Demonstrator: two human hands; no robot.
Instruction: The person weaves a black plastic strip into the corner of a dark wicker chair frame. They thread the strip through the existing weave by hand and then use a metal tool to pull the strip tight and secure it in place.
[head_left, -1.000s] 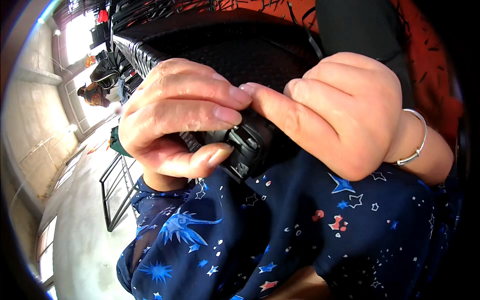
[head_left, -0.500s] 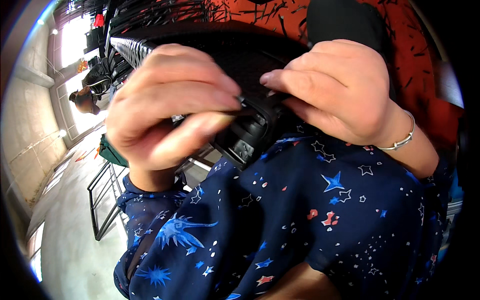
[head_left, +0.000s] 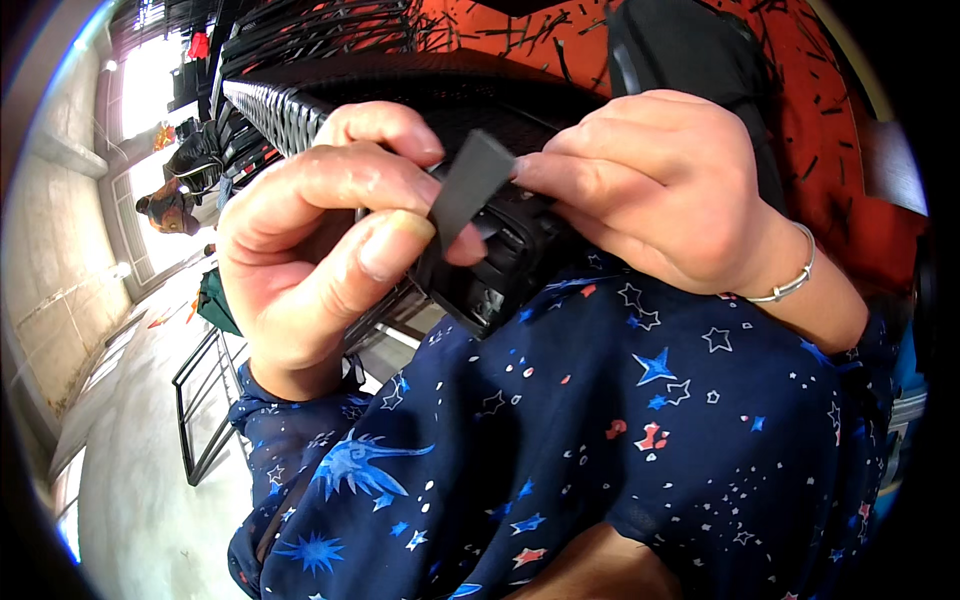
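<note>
My left hand [head_left: 310, 220] pinches a short, flat black strip [head_left: 475, 180] between thumb and fingers, its free end pointing up and right. My right hand [head_left: 660, 180], with a bangle [head_left: 795, 280] at the wrist, is closed, and its fingertips meet the strip's right edge. Whatever lies inside that pinch is hidden. Just below both hands is a black, open-ended frame corner [head_left: 490, 285] with a hollow inside, close to my lap. It appears to belong to a black woven wicker piece [head_left: 275, 108] that runs up and left behind my hands.
A red surface [head_left: 500, 30] strewn with black strip scraps spreads beyond the wicker. A dark padded object [head_left: 690, 60] stands at the upper right. Stacked black frames [head_left: 310, 40] fill the upper left, and a thin black metal frame [head_left: 190, 420] rests on the pale floor [head_left: 140, 480].
The black strip has come into plain view in my left hand, tilted up above the frame corner. My left fingers have spread a little; my right hand has shifted slightly left.
</note>
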